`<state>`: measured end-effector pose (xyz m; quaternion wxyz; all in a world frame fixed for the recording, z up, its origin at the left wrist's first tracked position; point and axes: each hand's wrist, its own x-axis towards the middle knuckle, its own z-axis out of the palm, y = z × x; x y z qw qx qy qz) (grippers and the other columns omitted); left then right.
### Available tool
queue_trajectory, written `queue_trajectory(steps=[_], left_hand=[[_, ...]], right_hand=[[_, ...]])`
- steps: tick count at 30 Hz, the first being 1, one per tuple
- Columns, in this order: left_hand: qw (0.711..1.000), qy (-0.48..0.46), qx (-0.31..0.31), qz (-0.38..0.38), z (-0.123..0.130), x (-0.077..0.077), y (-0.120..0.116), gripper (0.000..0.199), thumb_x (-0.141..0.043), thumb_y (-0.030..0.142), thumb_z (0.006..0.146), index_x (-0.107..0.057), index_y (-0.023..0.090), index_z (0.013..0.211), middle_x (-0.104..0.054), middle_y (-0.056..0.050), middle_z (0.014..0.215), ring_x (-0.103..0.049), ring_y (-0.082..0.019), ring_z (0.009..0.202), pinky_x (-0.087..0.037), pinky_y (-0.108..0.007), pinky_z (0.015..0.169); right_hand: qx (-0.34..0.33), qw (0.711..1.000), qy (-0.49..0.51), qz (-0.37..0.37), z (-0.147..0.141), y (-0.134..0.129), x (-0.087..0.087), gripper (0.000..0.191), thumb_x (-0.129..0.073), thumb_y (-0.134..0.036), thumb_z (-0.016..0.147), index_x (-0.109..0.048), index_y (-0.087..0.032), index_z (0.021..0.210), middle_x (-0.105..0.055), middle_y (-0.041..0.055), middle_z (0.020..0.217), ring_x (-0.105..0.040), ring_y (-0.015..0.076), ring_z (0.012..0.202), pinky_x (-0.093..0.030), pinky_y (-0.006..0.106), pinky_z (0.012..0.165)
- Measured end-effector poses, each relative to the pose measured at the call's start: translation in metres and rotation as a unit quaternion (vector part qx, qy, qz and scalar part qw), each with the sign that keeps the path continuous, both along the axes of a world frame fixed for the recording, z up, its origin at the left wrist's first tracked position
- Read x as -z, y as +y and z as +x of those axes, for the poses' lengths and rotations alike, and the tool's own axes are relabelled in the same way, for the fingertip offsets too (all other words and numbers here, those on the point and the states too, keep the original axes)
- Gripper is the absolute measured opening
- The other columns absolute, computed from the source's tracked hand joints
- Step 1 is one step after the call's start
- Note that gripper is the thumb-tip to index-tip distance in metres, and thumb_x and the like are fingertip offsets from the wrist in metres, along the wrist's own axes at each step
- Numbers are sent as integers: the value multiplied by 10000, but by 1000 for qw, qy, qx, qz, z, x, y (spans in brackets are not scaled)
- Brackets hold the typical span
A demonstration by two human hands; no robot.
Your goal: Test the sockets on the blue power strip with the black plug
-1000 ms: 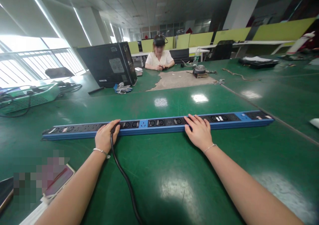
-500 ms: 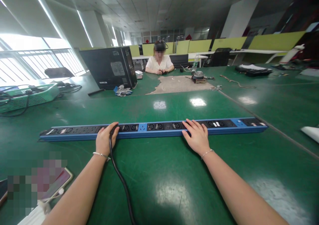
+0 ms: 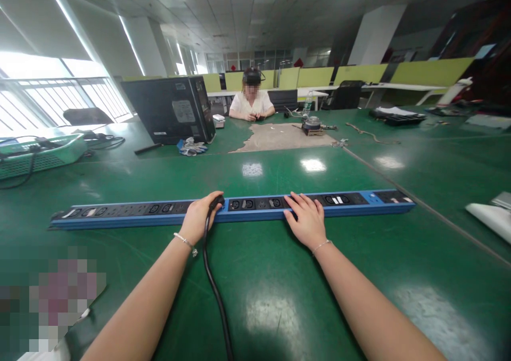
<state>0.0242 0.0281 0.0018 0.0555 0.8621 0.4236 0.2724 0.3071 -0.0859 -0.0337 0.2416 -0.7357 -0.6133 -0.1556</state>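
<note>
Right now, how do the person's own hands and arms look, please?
The left hand and right hand are both ungloved, and the forearms are bare as far as they show. The left wrist wears a silvery bracelet with a small dangling charm; the right wrist, a thin chain bracelet, also silvery.

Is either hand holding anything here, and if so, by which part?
The left hand holds the black cable by the plug at its end. The right hand rests on the blue power strip, not visibly gripping it.
</note>
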Motion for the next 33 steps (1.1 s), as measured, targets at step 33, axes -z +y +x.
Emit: queue_trajectory(steps=[33], left_hand=[[998, -9, -61, -25, 5, 2, -17, 309, -377, 346, 880, -492, 296, 1162, -636, -41, 1129, -589, -224, 1025, -269, -561, 997]], right_hand=[[-9, 1000, 7, 5, -2, -1, -1, 385, -385, -383, 879, -523, -288, 1226, -521, 7, 1302, -409, 213, 1212, -196, 452, 1027]])
